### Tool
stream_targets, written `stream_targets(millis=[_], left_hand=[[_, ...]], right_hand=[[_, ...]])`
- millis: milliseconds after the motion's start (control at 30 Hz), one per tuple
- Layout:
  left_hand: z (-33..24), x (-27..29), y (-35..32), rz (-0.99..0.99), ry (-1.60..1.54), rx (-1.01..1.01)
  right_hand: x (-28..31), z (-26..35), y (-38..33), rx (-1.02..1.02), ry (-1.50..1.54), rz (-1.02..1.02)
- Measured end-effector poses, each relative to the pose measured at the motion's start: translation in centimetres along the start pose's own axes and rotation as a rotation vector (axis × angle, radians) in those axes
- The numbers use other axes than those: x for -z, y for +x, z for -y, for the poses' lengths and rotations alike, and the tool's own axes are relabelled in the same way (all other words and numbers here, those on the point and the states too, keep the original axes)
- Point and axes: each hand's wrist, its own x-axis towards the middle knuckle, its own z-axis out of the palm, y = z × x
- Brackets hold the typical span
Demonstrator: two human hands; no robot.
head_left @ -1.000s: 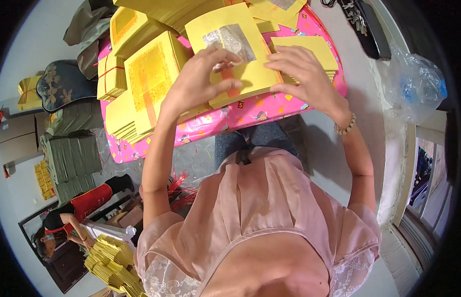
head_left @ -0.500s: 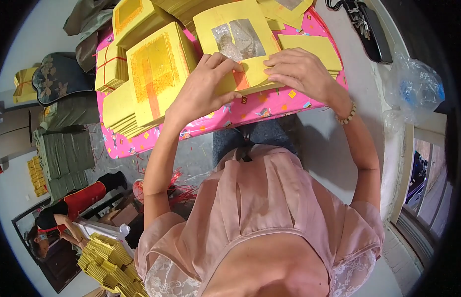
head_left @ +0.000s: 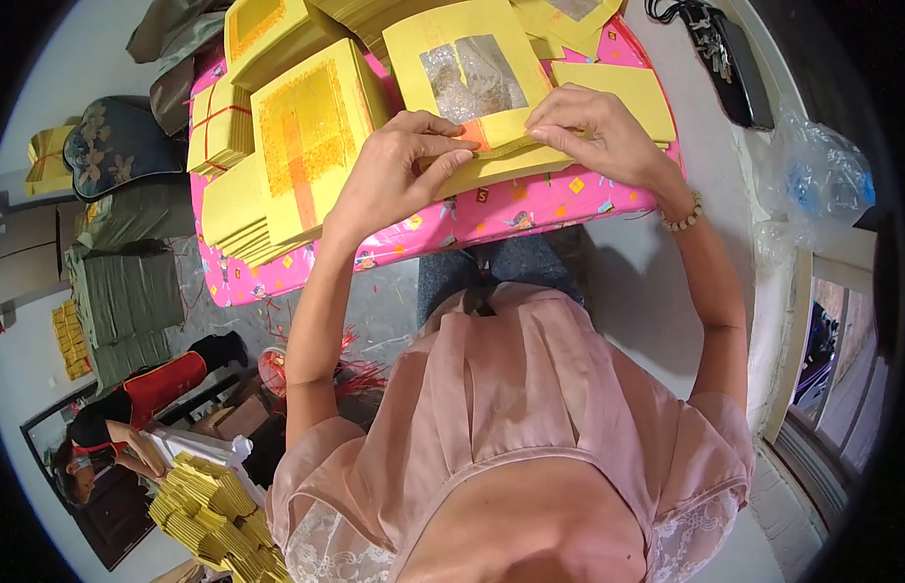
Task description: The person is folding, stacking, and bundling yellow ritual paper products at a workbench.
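A yellow joss paper sheet [head_left: 470, 78] with a square silver patch lies on a stack at the front of the table. Its near edge is curled up and over, showing an orange strip. My left hand [head_left: 389, 175] pinches this edge by the orange strip, between thumb and fingers. At the right end of the same edge, my right hand [head_left: 603, 141] pinches with its thumb and fingers. More yellow sheets lie beneath. Left of my left hand stands a thick stack of joss paper [head_left: 307, 136] with orange-rimmed gold squares.
A pink patterned cloth [head_left: 404, 243] covers the table. A bundle tied with red string [head_left: 219, 126] sits at its left, plain yellow sheets [head_left: 613, 92] at its right. Beyond are a black pouch with keys [head_left: 720, 58] and a clear plastic bag [head_left: 817, 175]. Another person [head_left: 132, 408] bends at lower left.
The near edge of the sheet is lifted and rolled further. My left fingers and thumb have closed on it, and my right hand has drawn in to a pinch.
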Motion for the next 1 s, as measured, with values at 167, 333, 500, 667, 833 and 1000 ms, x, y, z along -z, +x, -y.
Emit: stream_targets(millis=[167, 333, 500, 667, 833, 1000], left_hand=[[-0.2, -0.2, 0.1, -0.037, -0.037, 0.053], [0.0, -0.4, 0.1, -0.06, -0.03, 0.051], [-0.4, -0.1, 0.1, -0.004, -0.022, 0.092], [-0.3, -0.3, 0.1, -0.046, -0.048, 0.086], [-0.6, -0.1, 0.3, -0.047, -0.045, 0.074], [-1.4, 0.2, 0.7, -0.025, 0.006, 0.061]], right_hand=[[0.0, 0.1, 0.0, -0.042, 0.036, 0.005], [0.0, -0.1, 0.0, -0.046, 0.044, 0.006], [-0.1, 0.0, 0.0, -0.057, 0.059, 0.0], [-0.2, -0.1, 0.1, -0.07, 0.065, -0.001], [-0.2, 0.0, 0.2, -0.047, 0.036, -0.019], [-0.8, 0.2, 0.0, 0.127, -0.192, -0.148]])
